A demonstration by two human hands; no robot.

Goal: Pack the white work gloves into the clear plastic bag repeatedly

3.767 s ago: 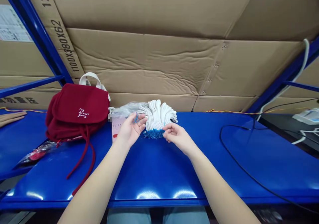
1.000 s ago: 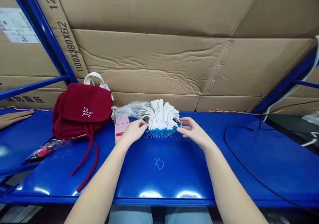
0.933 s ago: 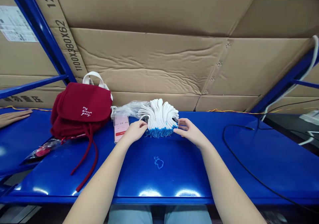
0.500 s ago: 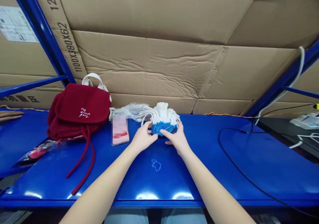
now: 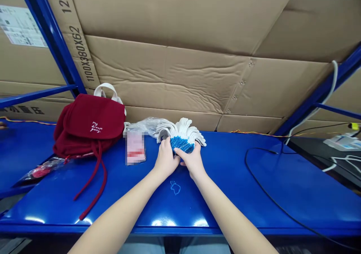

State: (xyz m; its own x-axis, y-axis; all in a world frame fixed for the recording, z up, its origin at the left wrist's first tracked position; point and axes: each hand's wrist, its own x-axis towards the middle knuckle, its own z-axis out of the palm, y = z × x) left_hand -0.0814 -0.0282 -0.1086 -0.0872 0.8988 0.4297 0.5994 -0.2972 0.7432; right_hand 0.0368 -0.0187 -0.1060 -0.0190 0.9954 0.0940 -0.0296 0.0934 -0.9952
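Note:
A bundle of white knitted gloves with blue cuffs (image 5: 182, 145) is between my two hands at the middle of the blue table. Its white fingers fan out toward the back. My left hand (image 5: 166, 158) is wrapped round the left side of the cuffs. On the right side, my right hand (image 5: 193, 158) grips them, its thumb lying across the blue front. The fingertips under the bundle are hidden. A loose loop of light blue thread (image 5: 175, 187) lies on the table in front of my hands.
Left of the gloves are a crumpled clear plastic bag (image 5: 145, 126), a pink card-like item (image 5: 135, 148), partly blurred, and a red backpack (image 5: 90, 122). A black cable (image 5: 262, 186) curves over the right side. Cardboard (image 5: 169, 69) stands behind the blue table (image 5: 225, 209).
My hands have drawn closer together, squeezing the cuffs into a narrower bunch, and the white glove fingers spread wider. At the far left, another person's hand has mostly left the view.

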